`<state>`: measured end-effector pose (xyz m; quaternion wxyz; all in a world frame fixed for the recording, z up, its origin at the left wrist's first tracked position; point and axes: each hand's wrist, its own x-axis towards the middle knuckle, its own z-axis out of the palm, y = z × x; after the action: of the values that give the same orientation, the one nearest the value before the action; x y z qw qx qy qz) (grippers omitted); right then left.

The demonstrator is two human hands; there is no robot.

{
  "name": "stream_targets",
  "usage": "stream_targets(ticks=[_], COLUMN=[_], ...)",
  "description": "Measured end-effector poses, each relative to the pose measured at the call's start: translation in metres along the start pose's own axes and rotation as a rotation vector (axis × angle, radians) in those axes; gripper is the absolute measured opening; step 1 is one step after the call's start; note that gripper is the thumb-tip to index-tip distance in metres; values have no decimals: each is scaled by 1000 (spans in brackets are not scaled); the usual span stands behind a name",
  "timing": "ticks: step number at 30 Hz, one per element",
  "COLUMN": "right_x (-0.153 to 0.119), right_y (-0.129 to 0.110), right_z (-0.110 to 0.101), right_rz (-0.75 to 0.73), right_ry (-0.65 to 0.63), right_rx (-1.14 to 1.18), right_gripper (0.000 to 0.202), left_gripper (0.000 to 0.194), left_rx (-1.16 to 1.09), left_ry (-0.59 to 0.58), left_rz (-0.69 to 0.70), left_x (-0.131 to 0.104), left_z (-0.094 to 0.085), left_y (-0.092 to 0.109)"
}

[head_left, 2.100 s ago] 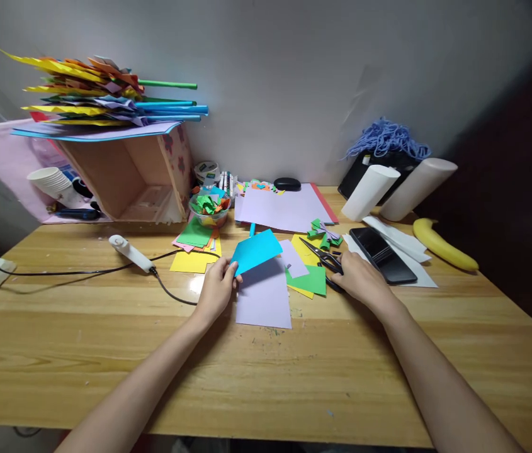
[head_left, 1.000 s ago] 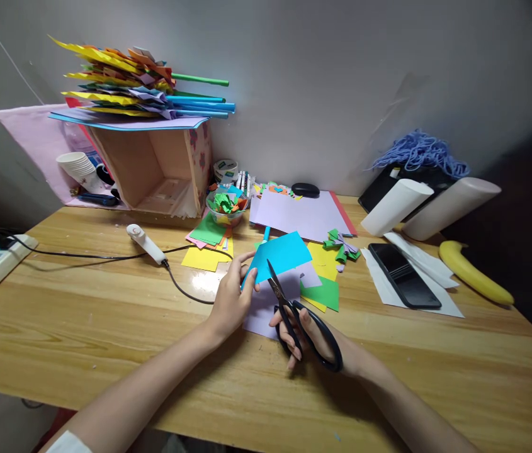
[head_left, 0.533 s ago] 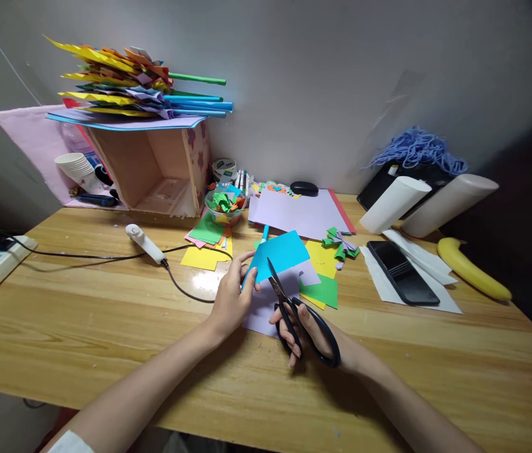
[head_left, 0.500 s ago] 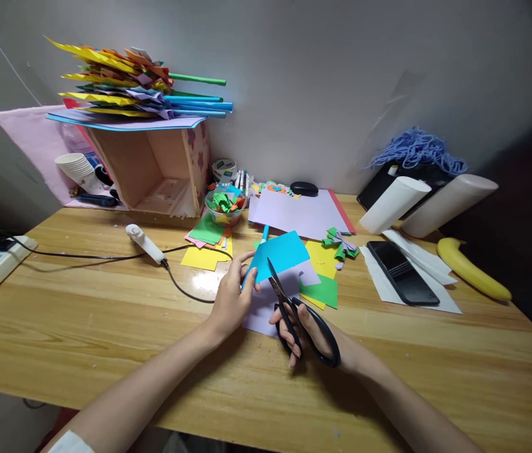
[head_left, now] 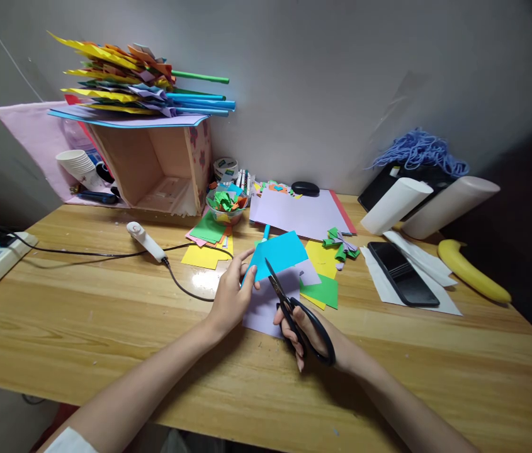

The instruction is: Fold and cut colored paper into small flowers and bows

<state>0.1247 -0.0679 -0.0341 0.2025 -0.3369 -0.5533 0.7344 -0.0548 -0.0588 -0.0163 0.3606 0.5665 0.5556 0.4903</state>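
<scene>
My left hand (head_left: 235,289) pinches a sheet of blue paper (head_left: 282,253) by its near left corner, holding it above the table. A blue paper tube (head_left: 266,232) shows just behind the sheet. My right hand (head_left: 306,333) grips black-handled scissors (head_left: 288,305) by their loops. The scissors' blades meet the blue paper's near edge, one above it and one below. Under the hands lies a lilac paper (head_left: 266,314), with green paper (head_left: 321,291) and yellow paper (head_left: 320,257) to its right.
A bowl of paper scraps (head_left: 226,204) stands behind, beside an open box (head_left: 152,167) topped with paper flowers (head_left: 119,82). A white corded tool (head_left: 147,242) lies left. To the right are a folded green paper piece (head_left: 340,244), a phone (head_left: 402,274) and a banana (head_left: 473,270).
The scissor handles have come closer together as my right hand's fingers close. The blue paper and my left hand have hardly moved.
</scene>
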Motion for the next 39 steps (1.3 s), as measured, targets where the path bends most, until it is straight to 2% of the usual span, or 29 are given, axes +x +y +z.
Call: stream_targets(ticks=[13, 19, 22, 25, 30, 35, 39], right_x=[4, 5, 6, 5, 2, 2, 3], right_y=[0, -1, -3, -5, -7, -10, -11], right_z=[1, -2, -2, -1, 4, 6, 5], right_rz=[35, 63, 80, 82, 65, 61, 48], right_ry=[85, 114, 131, 105, 11, -95, -96], right_rx=[-61, -92, -127, -166, -136, -52, -63], right_gripper=[54, 52, 54, 54, 55, 69, 69], left_gripper=[46, 43, 37, 30, 37, 39, 39], left_rx=[-74, -125, -159, -96, 10, 75, 50], left_ry=[5, -8, -13, 3, -11, -21, -78], left_rz=[-46, -68, -125, -151, -113, -86, -69], left_x=[0, 1, 5, 11, 16, 10, 8], left_z=[-2, -1, -2, -5, -7, -5, -5], left_y=[3, 0, -4, -9, -13, -4, 1])
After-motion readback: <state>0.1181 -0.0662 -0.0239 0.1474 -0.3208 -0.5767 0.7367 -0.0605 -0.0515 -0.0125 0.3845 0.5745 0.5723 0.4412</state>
